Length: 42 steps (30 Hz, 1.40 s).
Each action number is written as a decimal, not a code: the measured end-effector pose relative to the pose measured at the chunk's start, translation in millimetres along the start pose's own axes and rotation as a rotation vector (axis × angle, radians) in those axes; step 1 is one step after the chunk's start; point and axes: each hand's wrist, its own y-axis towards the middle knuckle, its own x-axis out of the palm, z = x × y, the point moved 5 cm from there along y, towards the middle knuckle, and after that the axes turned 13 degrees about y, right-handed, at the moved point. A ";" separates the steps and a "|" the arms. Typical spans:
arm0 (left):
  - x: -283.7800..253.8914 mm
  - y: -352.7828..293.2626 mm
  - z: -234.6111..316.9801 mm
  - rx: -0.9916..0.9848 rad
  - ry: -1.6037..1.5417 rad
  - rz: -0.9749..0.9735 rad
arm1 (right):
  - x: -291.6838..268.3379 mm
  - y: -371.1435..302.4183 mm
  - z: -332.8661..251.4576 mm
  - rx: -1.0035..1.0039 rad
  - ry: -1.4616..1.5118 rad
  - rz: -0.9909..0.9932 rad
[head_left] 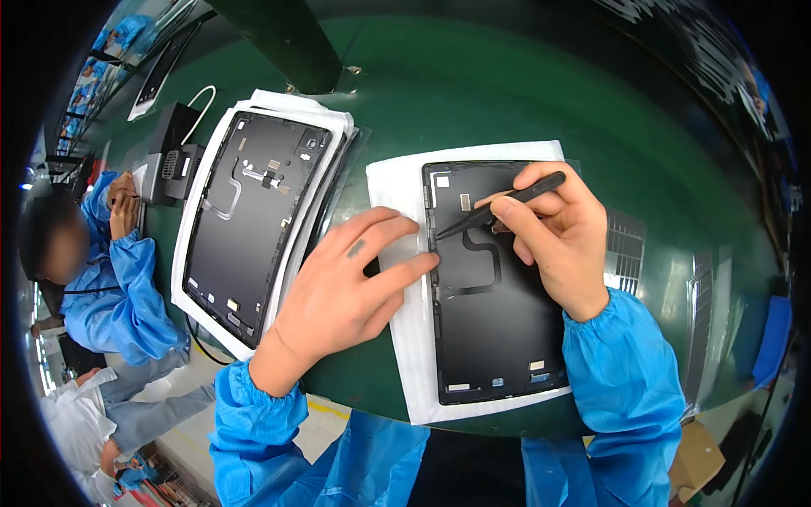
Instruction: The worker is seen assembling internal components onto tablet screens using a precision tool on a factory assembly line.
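In front of me a thin black device cover [528, 338] lies inner side up on a white foam sheet [412, 372]. A dark curved strip and several small pads show on its surface. Black pointed tweezers [541, 187] are gripped in my right hand [568, 241], over the upper part of the cover. Their tip points left, to the cover's left edge. My left hand [342, 291] has its fingers apart, one fingertip touching that edge just below the tip. Whether the tweezers hold anything is too small to tell.
Another black cover [245, 220] tops a stack with white foam to the left. Beyond it stand a dark boxy device [173, 156] and a green post [283, 42]. Sheets of grey pieces [625, 253] lie right. A co-worker in blue sleeves [110, 291] sits at far left.
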 end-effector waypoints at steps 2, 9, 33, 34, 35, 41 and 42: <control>-3.4 5.6 1.8 0.039 0.033 -0.076 | -2.6 0.2 1.2 -0.020 -0.001 0.005; -3.1 21.3 8.3 0.142 0.167 -0.105 | -4.8 1.9 1.8 0.024 0.047 0.051; -1.5 62.0 24.1 -0.020 -0.101 0.006 | -168.0 -77.9 -68.9 -0.239 -0.200 0.345; 1.2 69.1 36.3 0.025 -0.114 0.023 | -174.3 -80.9 -67.9 -0.249 -0.201 0.348; 6.4 74.3 50.3 0.066 -0.165 0.007 | -169.4 -80.9 -67.2 -0.210 -0.205 0.338; 51.5 114.1 121.9 0.191 -0.127 -0.002 | -167.7 -76.9 -57.6 -0.142 -0.261 0.174; 62.1 120.2 121.4 0.200 -0.104 -0.016 | -168.5 -76.7 -57.7 -0.138 -0.270 0.175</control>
